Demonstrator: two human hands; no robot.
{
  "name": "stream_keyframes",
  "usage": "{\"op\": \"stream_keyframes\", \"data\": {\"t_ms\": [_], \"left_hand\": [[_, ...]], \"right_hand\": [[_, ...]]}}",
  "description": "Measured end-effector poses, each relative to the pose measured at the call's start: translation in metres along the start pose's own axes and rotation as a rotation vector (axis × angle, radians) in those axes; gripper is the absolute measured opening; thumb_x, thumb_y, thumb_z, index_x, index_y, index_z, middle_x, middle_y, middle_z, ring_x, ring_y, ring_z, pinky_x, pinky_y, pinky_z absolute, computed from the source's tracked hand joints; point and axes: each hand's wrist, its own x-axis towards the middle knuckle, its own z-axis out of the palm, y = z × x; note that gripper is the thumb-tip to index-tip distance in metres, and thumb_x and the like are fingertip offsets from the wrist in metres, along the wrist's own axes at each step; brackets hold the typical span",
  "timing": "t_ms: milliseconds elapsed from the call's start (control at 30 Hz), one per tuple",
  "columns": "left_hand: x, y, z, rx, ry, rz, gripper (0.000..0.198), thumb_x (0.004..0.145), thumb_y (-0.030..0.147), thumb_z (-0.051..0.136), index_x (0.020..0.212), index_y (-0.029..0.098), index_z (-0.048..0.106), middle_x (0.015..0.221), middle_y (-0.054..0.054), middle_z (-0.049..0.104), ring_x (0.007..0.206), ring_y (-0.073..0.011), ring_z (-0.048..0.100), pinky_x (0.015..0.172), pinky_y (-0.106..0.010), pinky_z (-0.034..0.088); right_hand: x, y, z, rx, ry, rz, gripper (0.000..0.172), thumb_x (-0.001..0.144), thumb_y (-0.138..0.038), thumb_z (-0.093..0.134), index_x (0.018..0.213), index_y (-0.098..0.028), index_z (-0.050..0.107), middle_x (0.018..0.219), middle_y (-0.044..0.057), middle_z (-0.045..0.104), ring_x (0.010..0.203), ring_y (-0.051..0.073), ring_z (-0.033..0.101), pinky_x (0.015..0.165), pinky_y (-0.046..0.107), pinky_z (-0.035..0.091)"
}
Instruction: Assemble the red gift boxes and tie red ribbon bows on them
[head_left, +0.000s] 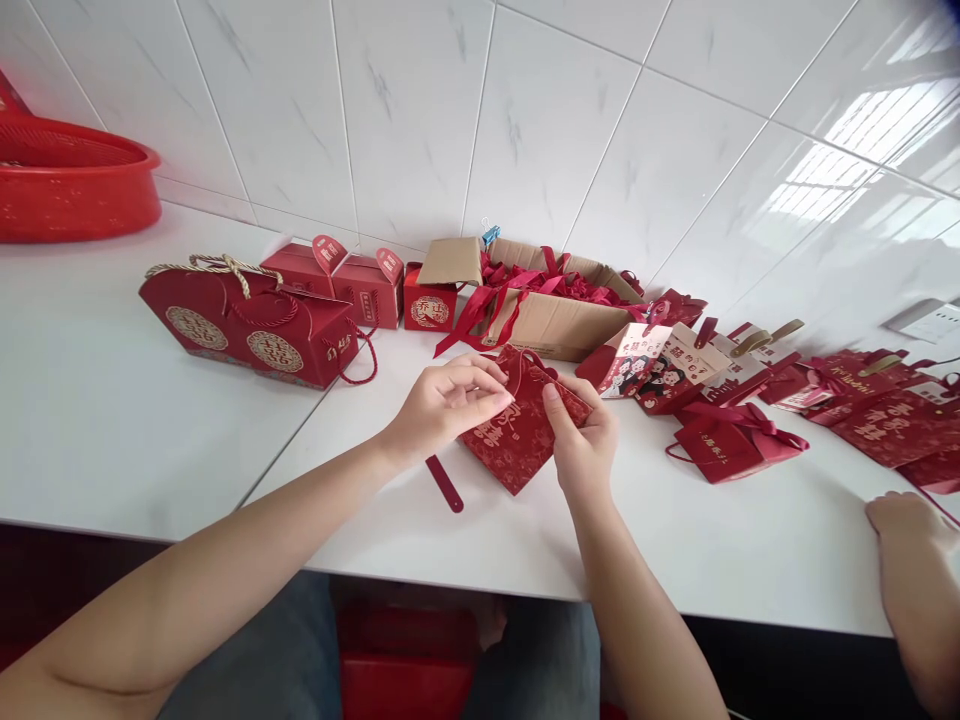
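Gripping red gift box (521, 432) — left hand (442, 405), right hand (585, 445)

Lost part of the round red plastic basin (75, 185) at left edge. Caught only a co-worker's hand (909, 525) at right edge. Saw red patterned paper gift box (511, 450) partly covered by left hand (442, 408) and right hand (586, 450).

A glossy white table (112, 400) bears a round red plastic basin (67, 180) at its far left. Toward the middle lie a large red gift box with rope handles (247, 325), three small red cartons (371, 290) and an open brown cardboard box of red ribbons (547, 320). A red flowered paper box (517, 440) rests one corner on the table, with a dark red strip (445, 484) just beside it. Red ribbon-tied pouches (731, 445) crowd the right.
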Motion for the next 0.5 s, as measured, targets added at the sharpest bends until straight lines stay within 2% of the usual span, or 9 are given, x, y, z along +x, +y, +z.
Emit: {"op": "stream_keyframes", "data": {"t_ms": [133,267,333,433,500], "left_hand": [[0.0040,-0.0047,-0.0004,-0.168,0.051,-0.158,0.023,0.068,0.018,0.077,0.083,0.016,0.060,0.085,0.000,0.061,0.078,-0.0115,0.059,0.071,-0.025,0.049],[0.0068,-0.0044,-0.0014,-0.222,0.128,-0.193,0.039,0.064,0.017,0.081,0.096,0.018,0.061,0.084,0.000,0.065,0.080,-0.0116,0.061,0.074,-0.025,0.050],[0.0067,-0.0035,-0.0019,-0.160,0.126,-0.185,0.035,0.064,0.020,0.082,0.095,0.017,0.066,0.082,-0.001,0.068,0.078,-0.0121,0.062,0.074,-0.025,0.050],[0.0056,-0.0034,-0.0015,-0.079,0.138,-0.156,0.022,0.064,0.023,0.082,0.081,0.015,0.071,0.075,-0.002,0.069,0.071,-0.0119,0.063,0.070,-0.025,0.052],[0.0050,-0.0039,-0.0007,-0.077,0.143,-0.159,0.021,0.064,0.025,0.083,0.079,0.015,0.072,0.075,-0.002,0.070,0.070,-0.0128,0.064,0.070,-0.026,0.053]], "right_hand": [[-0.0005,0.0009,0.0019,-0.020,-0.021,-0.062,0.017,0.083,-0.035,0.063,0.088,-0.020,0.068,0.086,0.004,0.066,0.080,0.018,0.064,0.074,0.032,0.051],[-0.0021,-0.0006,0.0037,-0.058,-0.064,-0.173,0.012,0.084,-0.029,0.062,0.088,-0.020,0.068,0.086,0.003,0.067,0.081,0.017,0.064,0.074,0.031,0.052],[-0.0032,-0.0018,0.0044,-0.063,-0.090,-0.212,0.011,0.085,-0.027,0.061,0.090,-0.021,0.069,0.087,0.004,0.067,0.081,0.017,0.064,0.074,0.031,0.052],[-0.0048,-0.0031,0.0051,-0.072,-0.114,-0.239,0.011,0.085,-0.025,0.060,0.091,-0.022,0.070,0.088,0.004,0.067,0.083,0.017,0.064,0.074,0.031,0.052],[-0.0054,-0.0034,0.0053,-0.077,-0.122,-0.246,0.011,0.085,-0.025,0.060,0.091,-0.022,0.070,0.088,0.004,0.067,0.083,0.017,0.064,0.074,0.031,0.053]]}}
